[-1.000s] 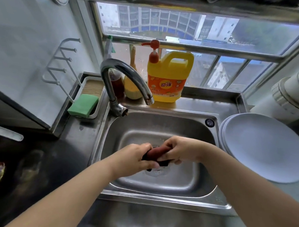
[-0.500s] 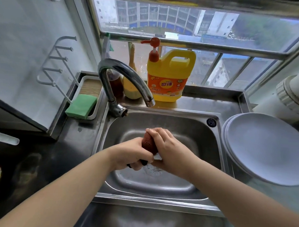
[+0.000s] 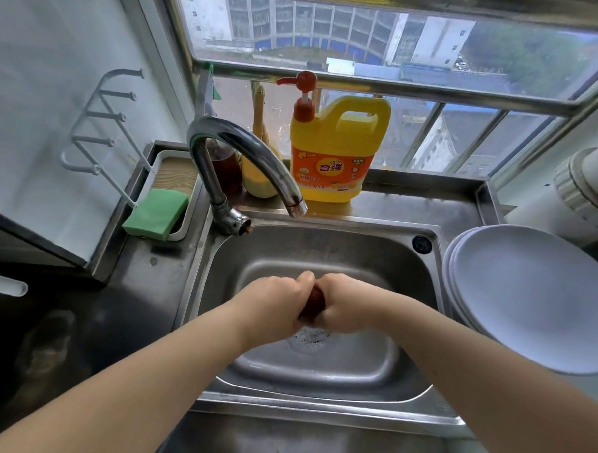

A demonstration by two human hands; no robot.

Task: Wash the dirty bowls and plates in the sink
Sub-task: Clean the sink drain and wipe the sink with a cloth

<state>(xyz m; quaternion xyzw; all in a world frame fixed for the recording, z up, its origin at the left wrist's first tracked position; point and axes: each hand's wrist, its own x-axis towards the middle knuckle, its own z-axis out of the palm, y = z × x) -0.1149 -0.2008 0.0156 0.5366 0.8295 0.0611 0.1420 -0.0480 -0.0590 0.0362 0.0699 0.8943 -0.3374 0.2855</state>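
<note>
Over the drain of the steel sink (image 3: 326, 245), my left hand (image 3: 277, 306) and my right hand (image 3: 349, 306) both grip a small dark red cloth (image 3: 315, 302), squeezed between them. Only a strip of the cloth shows between the fists. A stack of white plates (image 3: 530, 295) sits on the counter right of the sink. The tap (image 3: 243, 150) arches over the basin's back left; no water is seen running.
A yellow detergent jug with a red pump (image 3: 338, 149) stands on the sill behind the sink. A green sponge (image 3: 156, 213) lies in a white tray at the left. Bottles (image 3: 226, 168) stand behind the tap. A white rack (image 3: 98, 125) hangs on the left wall.
My hands have closed tighter together round the cloth and turned it from lying across to nearly upright. The view has tilted slightly.
</note>
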